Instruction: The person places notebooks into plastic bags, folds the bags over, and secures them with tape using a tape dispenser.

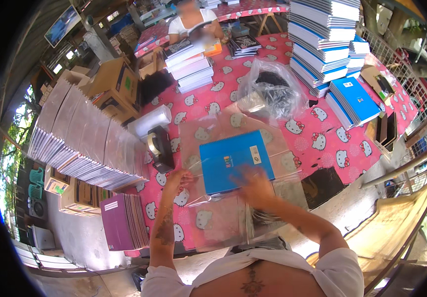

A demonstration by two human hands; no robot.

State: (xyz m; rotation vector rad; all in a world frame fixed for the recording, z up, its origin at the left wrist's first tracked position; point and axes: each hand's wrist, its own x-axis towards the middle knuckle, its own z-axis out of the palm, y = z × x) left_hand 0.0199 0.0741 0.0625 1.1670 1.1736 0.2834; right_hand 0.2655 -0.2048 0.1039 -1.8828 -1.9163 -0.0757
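Observation:
A blue spiral-bound notebook with a small white label lies flat on large clear plastic sheets in front of me. My right hand is over the notebook's near right part, its fingers smeared by motion. Whether it presses on the cover or grips the plastic cannot be made out. My left hand is at the left edge of the plastic, beside the notebook, with loosely bent fingers apart and nothing visible in them. Just beyond it stands a black tape dispenser with a roll of tape.
Tall stacks of wrapped notebooks and purple notebooks stand left. Blue notebooks are piled at the right. A crumpled clear plastic bag lies beyond the sheets on the pink patterned tablecloth. Another person sits across the table.

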